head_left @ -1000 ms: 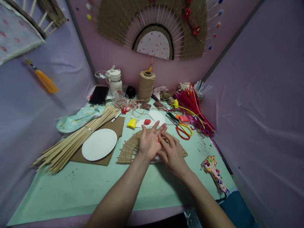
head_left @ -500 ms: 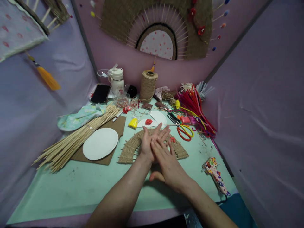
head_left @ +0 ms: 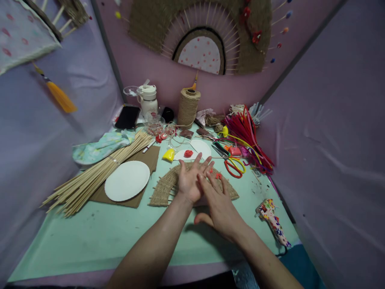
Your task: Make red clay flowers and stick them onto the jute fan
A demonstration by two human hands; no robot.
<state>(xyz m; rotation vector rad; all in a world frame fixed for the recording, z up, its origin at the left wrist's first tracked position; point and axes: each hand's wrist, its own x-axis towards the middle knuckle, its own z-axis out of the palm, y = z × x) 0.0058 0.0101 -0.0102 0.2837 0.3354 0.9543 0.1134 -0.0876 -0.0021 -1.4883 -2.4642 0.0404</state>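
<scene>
Palm up, my left hand (head_left: 189, 184) is held over a half-round fan woven from twine (head_left: 162, 190), its fingers spread. My right hand (head_left: 221, 210) is palm down with fingers stretched out, and its fingertips overlap the edge of the left palm. Whether anything small lies between them is hidden. Little red pieces (head_left: 218, 176) sit on the right part of the fan. Just behind it, a red lump (head_left: 188, 153) that looks like modelling clay rests on a white paper piece (head_left: 179, 155), with a yellow packet (head_left: 169, 155) to its left.
At left, a bundle of thin sticks (head_left: 99, 172) and a white oval disc (head_left: 127, 181) lie over cardboard (head_left: 132, 200). Scissors (head_left: 234, 167), red pipe cleaners (head_left: 248, 128) and a patterned glue gun (head_left: 273, 220) are on the right. Behind stand a twine spool (head_left: 188, 108) and a white bottle (head_left: 148, 100).
My right hand has slid slightly right across the left palm, uncovering more of it, and its fingers have spread a little. My left hand stays nearly in place.
</scene>
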